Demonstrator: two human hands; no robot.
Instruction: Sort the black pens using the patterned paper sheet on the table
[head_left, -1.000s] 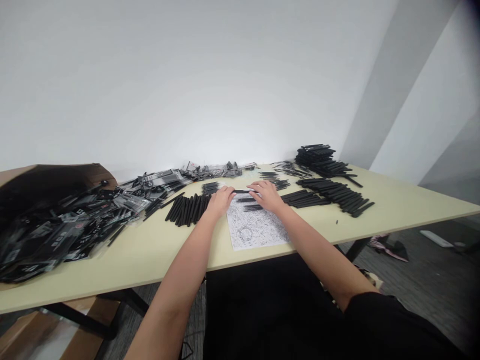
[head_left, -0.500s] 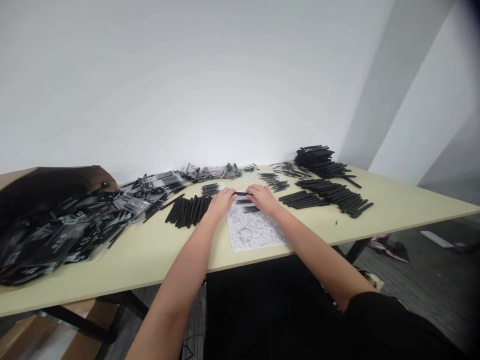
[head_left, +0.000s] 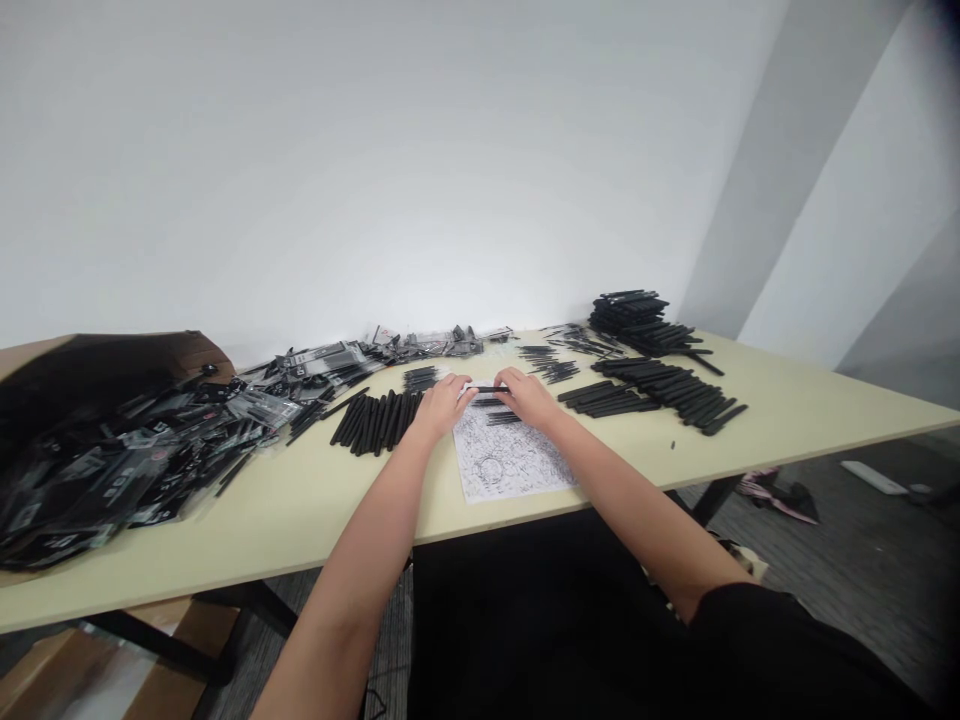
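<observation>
Between my two hands a slim black pen [head_left: 487, 389] lies crosswise, just above the far part of a printed sheet. My left hand [head_left: 442, 406] is closed in a pinch at its left end. At the right end, the fingers of my right hand [head_left: 528, 400] are pinched on it too. Beneath, several thin black sticks [head_left: 504, 418] rest on the white sheet [head_left: 510, 465], which has a dense black line pattern. A row of thicker black pens [head_left: 375, 422] lies beside my left hand. Right of my right hand is a group of black pens [head_left: 611, 398].
Printed plastic sleeves [head_left: 135, 470] spill from a cardboard box [head_left: 214, 350] at the left. Thin dark sticks [head_left: 551, 364] lie farther back. More black pens [head_left: 682, 390] and a tall pile of them [head_left: 630, 312] are at the right. The table [head_left: 810, 410] meets a white wall.
My fingers have shifted slightly on the pen, and a little more of its length shows between my hands. The piles and the sheet have not moved.
</observation>
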